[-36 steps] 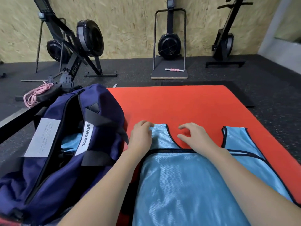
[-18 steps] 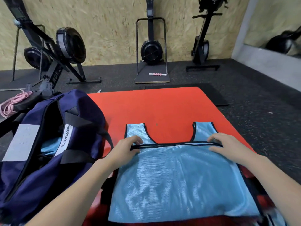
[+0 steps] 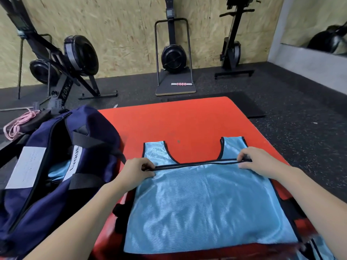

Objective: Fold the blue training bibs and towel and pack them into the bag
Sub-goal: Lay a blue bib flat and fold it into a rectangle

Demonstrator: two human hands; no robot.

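A light blue training bib (image 3: pixel 204 207) with black trim lies flat on the red mat (image 3: pixel 178 121), folded so its hem crosses just below the two shoulder straps. My left hand (image 3: pixel 138 170) pinches the left end of that black hem. My right hand (image 3: pixel 257 160) pinches the right end. The navy bag (image 3: pixel 56 166) stands open to the left of the mat, with light blue fabric (image 3: pixel 58 170) showing inside it. More blue fabric (image 3: pixel 317 248) peeks in at the bottom right corner.
Dark rubber floor surrounds the mat. Black rowing machines (image 3: pixel 75 57) stand along the wooden wall, and a pink rope (image 3: pixel 18 122) lies behind the bag. A board with a pink roller (image 3: pixel 181 84) sits beyond the mat's far edge. A black mat (image 3: pixel 249 106) lies at right.
My hands slid apart from the bib's middle to the two ends of the folded hem and now pinch it. The camera view shifted, showing the whole bib.
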